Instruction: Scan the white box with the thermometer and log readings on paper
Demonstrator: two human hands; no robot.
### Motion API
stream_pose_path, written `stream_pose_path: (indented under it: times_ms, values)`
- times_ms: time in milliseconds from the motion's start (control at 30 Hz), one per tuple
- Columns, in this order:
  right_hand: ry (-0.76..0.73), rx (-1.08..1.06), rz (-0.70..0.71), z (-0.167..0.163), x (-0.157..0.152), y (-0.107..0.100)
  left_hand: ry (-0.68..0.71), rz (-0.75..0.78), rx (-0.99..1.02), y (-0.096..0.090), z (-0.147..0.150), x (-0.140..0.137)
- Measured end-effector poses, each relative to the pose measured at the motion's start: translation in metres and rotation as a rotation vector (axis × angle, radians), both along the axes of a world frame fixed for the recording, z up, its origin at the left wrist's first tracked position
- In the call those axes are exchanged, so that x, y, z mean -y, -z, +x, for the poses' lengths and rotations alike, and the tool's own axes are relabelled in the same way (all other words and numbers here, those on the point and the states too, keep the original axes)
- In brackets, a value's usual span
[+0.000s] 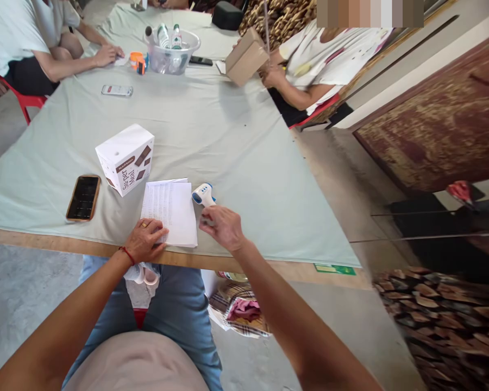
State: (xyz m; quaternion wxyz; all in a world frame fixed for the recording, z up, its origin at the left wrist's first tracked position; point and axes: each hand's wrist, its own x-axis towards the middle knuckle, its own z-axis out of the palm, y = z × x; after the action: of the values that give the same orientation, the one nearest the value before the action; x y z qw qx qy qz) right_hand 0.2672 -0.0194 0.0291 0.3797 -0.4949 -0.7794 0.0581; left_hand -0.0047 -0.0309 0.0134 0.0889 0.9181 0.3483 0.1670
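Observation:
My left hand (147, 239) lies flat over the lower left corner of a sheaf of white paper (175, 209), fingers stretched out. Rows of small print or writing cover the top sheet. To the right of the paper, my right hand (224, 225) is closed with its fingertips pinched together; whatever may be between them is too small to make out. A white and blue infrared thermometer (204, 194) lies just beyond this hand, its handle partly hidden behind the knuckles. Behind the paper stands a white printed box (126, 157). A phone with a dark screen (83, 198) lies left of it.
A clear plastic basin (169, 60) with bottles stands farther back on the cloth-covered table (244, 146), beside an orange tape dispenser (138, 62). One person sits at the far left; another, at the right, holds a cardboard box (246, 57). Split firewood (452, 326) lies lower right.

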Motion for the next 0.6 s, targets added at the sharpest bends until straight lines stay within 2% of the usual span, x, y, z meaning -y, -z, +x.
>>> stream_pose_path:
  times_ms: [33,100,167,233,300,400,600]
  values:
    - [0.079,-0.237,-0.021,-0.009,0.006,-0.001,-0.002,-0.001,0.001,0.0,0.0,0.0]
    - [0.141,-0.374,-0.046,-0.031,0.019,-0.001,-0.008,0.0,0.004,0.001,0.0,0.001]
    - [0.174,-0.704,-0.275,-0.055,0.03,0.001,-0.011,0.004,0.002,0.001,0.0,0.001]
    - [0.21,-0.886,-0.451,-0.077,0.036,0.005,-0.008,0.016,-0.001,0.001,0.001,0.001]
    - [0.27,-0.943,-0.517,-0.093,0.037,0.008,-0.001,0.03,-0.005,0.001,0.001,0.001]
    - [0.332,-0.938,-0.49,-0.106,0.032,0.011,0.006,0.038,-0.011,0.002,0.001,0.001]
    - [0.345,-0.793,-0.406,-0.1,0.025,0.024,-0.004,0.028,-0.012,0.002,0.002,0.002]
